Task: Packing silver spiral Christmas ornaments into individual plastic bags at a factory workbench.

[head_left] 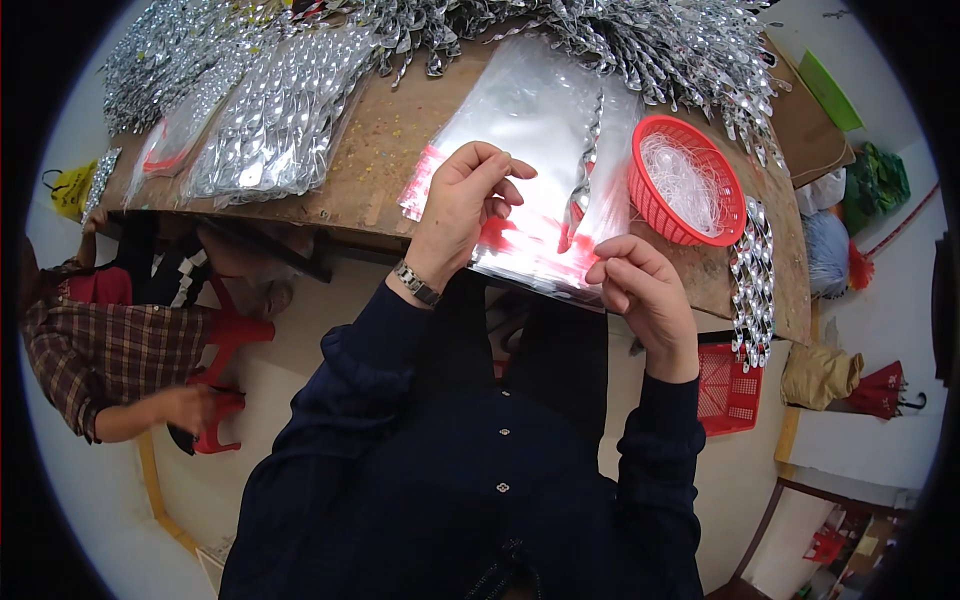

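Note:
My left hand (464, 205) is raised over the near left part of a stack of clear plastic bags (520, 110) with red printing, thumb and index finger pinched together. Lower and to the right, my right hand (645, 292) is also closed in a pinch, beside the stack's near right corner. Whatever the fingertips hold, if anything, is too fine to make out. Between the hands, a single twisted silver strip (583, 185) lies lengthwise on the bags. Just right of the stack, a red plastic basket (648, 200) holds a tangle of thin clear threads (685, 185).
Twisted silver strips (680, 50) are heaped along the far side of the wooden table (375, 150). Filled bags (275, 120) lie at left; more strips (752, 285) hang over the right edge. A red crate (728, 390) stands below. Another person (125, 350) sits at left.

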`<state>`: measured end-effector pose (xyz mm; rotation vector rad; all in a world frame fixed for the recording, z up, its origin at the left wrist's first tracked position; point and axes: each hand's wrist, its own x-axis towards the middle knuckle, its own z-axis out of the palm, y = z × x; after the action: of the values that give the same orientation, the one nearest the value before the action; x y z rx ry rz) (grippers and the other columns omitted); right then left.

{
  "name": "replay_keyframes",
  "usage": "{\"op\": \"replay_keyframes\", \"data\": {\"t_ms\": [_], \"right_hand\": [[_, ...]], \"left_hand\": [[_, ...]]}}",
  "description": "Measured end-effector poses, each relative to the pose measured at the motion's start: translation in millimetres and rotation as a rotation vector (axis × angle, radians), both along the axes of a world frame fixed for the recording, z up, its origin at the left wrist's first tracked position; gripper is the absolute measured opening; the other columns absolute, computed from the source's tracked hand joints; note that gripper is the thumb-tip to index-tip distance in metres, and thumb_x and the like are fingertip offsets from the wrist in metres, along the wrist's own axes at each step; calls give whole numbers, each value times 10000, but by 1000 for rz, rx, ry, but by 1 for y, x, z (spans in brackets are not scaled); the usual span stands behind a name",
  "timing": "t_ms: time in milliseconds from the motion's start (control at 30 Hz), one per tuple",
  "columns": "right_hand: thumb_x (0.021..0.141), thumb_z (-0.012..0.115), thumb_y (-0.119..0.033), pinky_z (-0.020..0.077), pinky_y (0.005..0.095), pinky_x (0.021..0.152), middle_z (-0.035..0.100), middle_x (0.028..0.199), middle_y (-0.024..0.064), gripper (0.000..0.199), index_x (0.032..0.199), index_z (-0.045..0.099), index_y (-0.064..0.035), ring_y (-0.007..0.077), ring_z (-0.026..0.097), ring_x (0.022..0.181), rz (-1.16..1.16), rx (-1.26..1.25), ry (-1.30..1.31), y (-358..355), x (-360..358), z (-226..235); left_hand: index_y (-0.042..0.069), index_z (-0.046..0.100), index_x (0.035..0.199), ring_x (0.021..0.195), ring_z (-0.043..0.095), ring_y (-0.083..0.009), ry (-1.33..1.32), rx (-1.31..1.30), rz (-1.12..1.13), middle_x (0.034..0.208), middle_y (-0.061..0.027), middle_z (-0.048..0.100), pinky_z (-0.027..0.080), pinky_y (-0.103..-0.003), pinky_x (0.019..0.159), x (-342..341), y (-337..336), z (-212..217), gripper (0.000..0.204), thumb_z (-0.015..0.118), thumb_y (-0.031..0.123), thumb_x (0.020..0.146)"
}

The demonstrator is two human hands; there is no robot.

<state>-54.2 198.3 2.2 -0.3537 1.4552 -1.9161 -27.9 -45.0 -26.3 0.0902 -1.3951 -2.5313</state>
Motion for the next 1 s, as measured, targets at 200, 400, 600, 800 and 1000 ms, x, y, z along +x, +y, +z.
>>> {"op": "replay_keyframes", "data": {"t_ms": [200, 400, 600, 800, 1000], "right_hand": [[901, 517, -16, 367, 171, 532, 671, 957, 135, 199, 1095, 559, 7, 44, 464, 555, 33, -133, 2, 2, 11, 1], [876, 523, 35, 389, 165, 519, 678, 937, 130, 198, 1068, 559, 5, 42, 477, 548, -10, -28, 121, 3, 16, 3], [877, 553, 13, 386, 166, 511, 684, 869, 98, 112, 984, 584, -4, 37, 482, 556, -134, 109, 337, -4, 18, -1], [887, 584, -25, 362, 168, 527, 625, 787, 22, 32, 895, 612, -14, 33, 467, 582, -196, 199, 423, -17, 20, 4], [877, 602, 4, 395, 180, 610, 590, 805, -2, 33, 856, 624, 16, 48, 493, 663, -357, 199, 921, -31, 8, -7]], "left_hand": [[67, 529, 962, 680, 599, -87, 39, 64, -31, 941, -117, 682, 467, -199, 589, 1, 3, 0, 94, 484, 146, 985], [65, 521, 972, 665, 597, -101, 40, 128, -24, 910, -127, 677, 471, -213, 591, 1, -1, -3, 98, 468, 146, 992], [69, 526, 963, 652, 593, -101, 34, 117, -27, 826, -85, 661, 466, -212, 579, 2, 4, -3, 101, 485, 158, 989], [65, 542, 938, 621, 551, -83, 47, 40, -40, 735, -29, 604, 440, -202, 565, 5, 11, 1, 88, 516, 142, 972], [63, 546, 934, 611, 488, -75, 6, -36, -77, 717, -1, 547, 399, -194, 564, 7, 16, 5, 69, 530, 124, 962]]}}
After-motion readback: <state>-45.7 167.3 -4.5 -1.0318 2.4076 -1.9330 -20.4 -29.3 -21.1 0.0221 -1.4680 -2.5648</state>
